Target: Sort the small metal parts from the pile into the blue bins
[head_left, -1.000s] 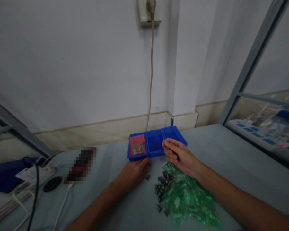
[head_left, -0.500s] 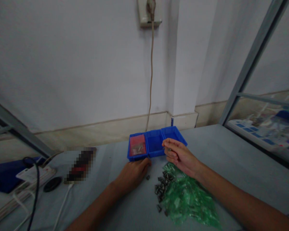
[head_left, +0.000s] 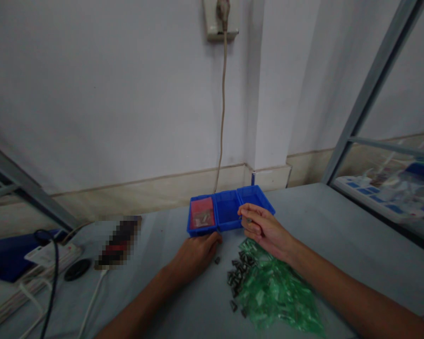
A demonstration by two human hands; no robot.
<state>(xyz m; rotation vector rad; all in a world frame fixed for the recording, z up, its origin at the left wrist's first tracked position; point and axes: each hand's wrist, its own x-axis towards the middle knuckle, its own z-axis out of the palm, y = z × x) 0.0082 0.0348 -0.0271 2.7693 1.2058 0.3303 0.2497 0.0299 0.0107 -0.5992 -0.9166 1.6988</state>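
My right hand (head_left: 261,228) is raised over the front edge of a blue three-compartment tray (head_left: 233,227), thumb and fingers pinched together. A small grey metal piece (head_left: 249,220) shows between its fingers. My left hand (head_left: 198,252) rests on the table against the tray's near left side, with its fingers curled; whatever they may hold is hidden. Beside it lies one loose metal piece (head_left: 217,260). Below my right hand, a heap of small, dark, cone-like metal pieces (head_left: 238,270) lies at the left of a crumpled green plastic bag (head_left: 279,296).
The tray's left compartment holds a red sheet (head_left: 200,205) and a clear packet (head_left: 204,218). To the left are a blurred-out device (head_left: 118,242) with a white cable, a black disc (head_left: 77,270) and a power strip. Metal frame posts stand on both sides, and a wall is behind.
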